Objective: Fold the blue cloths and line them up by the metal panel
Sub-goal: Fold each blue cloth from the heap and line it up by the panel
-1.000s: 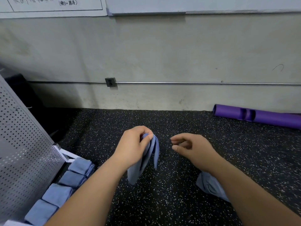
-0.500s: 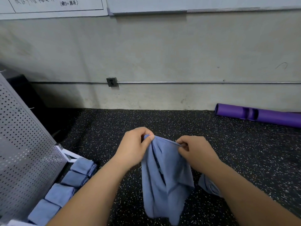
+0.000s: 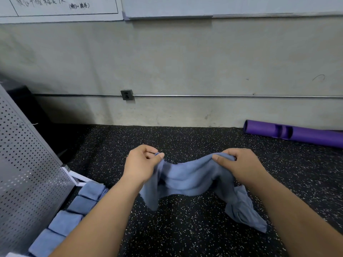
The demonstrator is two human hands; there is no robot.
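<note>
Left hand and right hand sit at frame centre, both holding one blue cloth up off the floor. Left fingers pinch the cloth's top left corner, thumb pressed against curled forefinger. Right fingers are curled round a bunched bit of the top edge, thumb on the near side. The hands are apart. The cloth sags in a shallow dip between them, with horizontal creases across its middle. Its left end hangs below the left wrist.

More blue fabric trails at lower right under the right forearm, down to the floor. Whether that is the same cloth or a separate one, cannot tell.

Four folded cloths lie in a row at lower left, touching end to end, just beside the foot of the panel. The panel is perforated grey metal, leaning along the left edge of the frame.

The floor is black rubber with white flecks. A purple tube lies at right, against the wall. An outlet and a thin pipe run across the middle of the wall. A board with handwriting is at upper left; the writing is unreadable.
</note>
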